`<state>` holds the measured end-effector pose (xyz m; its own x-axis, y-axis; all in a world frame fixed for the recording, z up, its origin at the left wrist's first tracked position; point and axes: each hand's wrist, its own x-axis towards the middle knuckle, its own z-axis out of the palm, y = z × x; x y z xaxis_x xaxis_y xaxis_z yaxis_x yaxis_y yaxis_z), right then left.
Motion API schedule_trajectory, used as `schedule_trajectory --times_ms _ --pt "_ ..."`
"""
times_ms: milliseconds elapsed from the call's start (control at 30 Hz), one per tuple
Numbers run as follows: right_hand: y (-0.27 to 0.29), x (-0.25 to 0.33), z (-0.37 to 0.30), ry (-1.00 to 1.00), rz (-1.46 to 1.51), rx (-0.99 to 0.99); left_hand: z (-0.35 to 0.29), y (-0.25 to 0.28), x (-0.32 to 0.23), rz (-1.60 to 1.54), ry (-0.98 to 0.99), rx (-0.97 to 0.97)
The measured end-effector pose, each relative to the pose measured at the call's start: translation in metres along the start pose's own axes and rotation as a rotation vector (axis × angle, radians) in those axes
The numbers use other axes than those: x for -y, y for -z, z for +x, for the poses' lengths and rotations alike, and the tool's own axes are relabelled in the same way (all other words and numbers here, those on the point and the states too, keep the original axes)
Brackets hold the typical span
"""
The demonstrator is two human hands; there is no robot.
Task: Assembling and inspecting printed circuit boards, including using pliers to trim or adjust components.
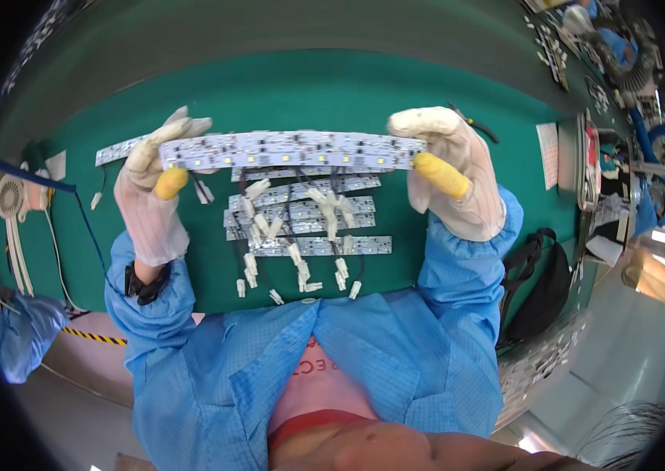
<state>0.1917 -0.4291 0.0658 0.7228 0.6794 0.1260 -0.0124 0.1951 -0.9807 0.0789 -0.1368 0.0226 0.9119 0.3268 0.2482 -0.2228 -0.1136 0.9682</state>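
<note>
Between my two gloved hands a long white LED circuit board (289,149) is held up level, its components facing me. My left hand (158,157) pinches its left end, with a yellow cot on the thumb. At the right end my right hand (450,161) grips it the same way, thumb in a yellow cot in front. Below the raised board, several LED strips (313,246) lie in rows on the green mat. White connectors (325,206) on dark wires lie across them. Another strip (119,151) lies partly behind my left hand, with its connector (96,200) beside it.
Pliers with yellow-and-black handles (474,124) lie beyond my right hand. A small white fan (12,196) and a blue cord (81,212) are at the left. A black bag (540,286) sits at the right edge of the green mat (332,86), near a printed sheet (548,155).
</note>
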Motion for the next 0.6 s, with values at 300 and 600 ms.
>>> schedule_trajectory --times_ms 300,600 --pt "0.005 -0.015 0.005 -0.096 -0.229 -0.115 -0.005 0.007 -0.01 -0.008 -0.097 0.173" --pt "0.004 -0.018 0.006 -0.068 0.012 -0.014 -0.004 -0.001 -0.02 -0.218 0.217 0.035"
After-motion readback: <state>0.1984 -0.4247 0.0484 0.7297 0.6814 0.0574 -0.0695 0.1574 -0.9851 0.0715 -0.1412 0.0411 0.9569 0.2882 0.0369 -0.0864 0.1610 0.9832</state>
